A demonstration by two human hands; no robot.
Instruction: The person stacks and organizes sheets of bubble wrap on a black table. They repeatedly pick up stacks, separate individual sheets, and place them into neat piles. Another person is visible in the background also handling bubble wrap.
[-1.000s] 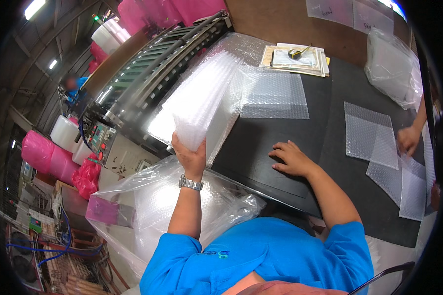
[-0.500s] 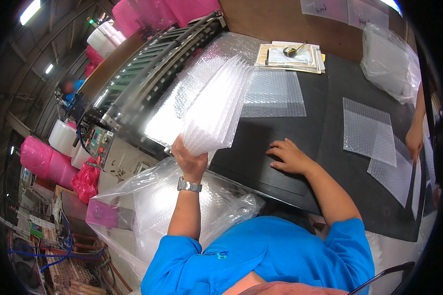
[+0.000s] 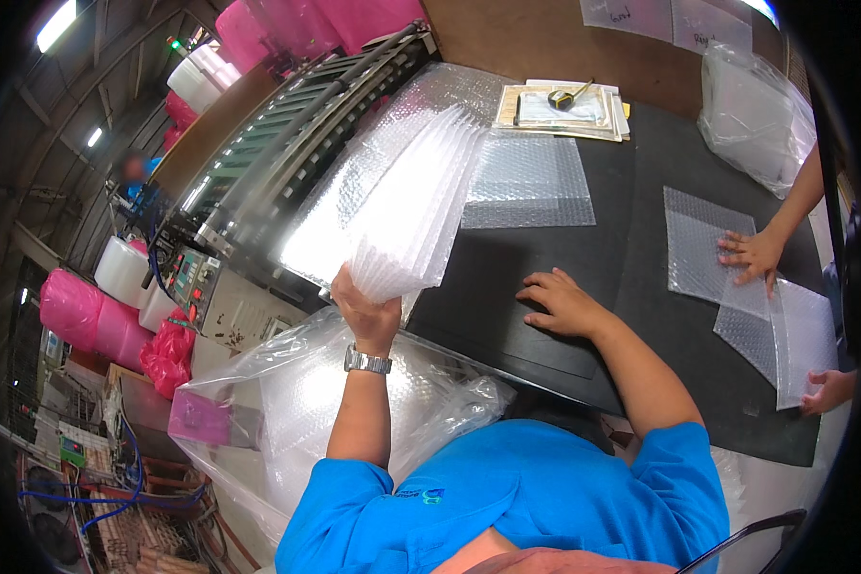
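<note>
Since the earlier frame, the fanned stack of bubble-wrap sheets [image 3: 392, 215] had been lifted higher off the black table [image 3: 507, 287], gripped at its lower edge by the left hand [image 3: 365, 308]. The right hand [image 3: 562, 301] was laid open and flat on the table. The lifting step was judged in hand; a steady grip was called for next.

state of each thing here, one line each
left hand: gripping the fanned stack's lower end
bubble wrap stack: fanned, lifted
right hand: flat on black table, empty
flat bubble sheets: lying flat
clear plastic bag: open, holding bubble wrap
</note>
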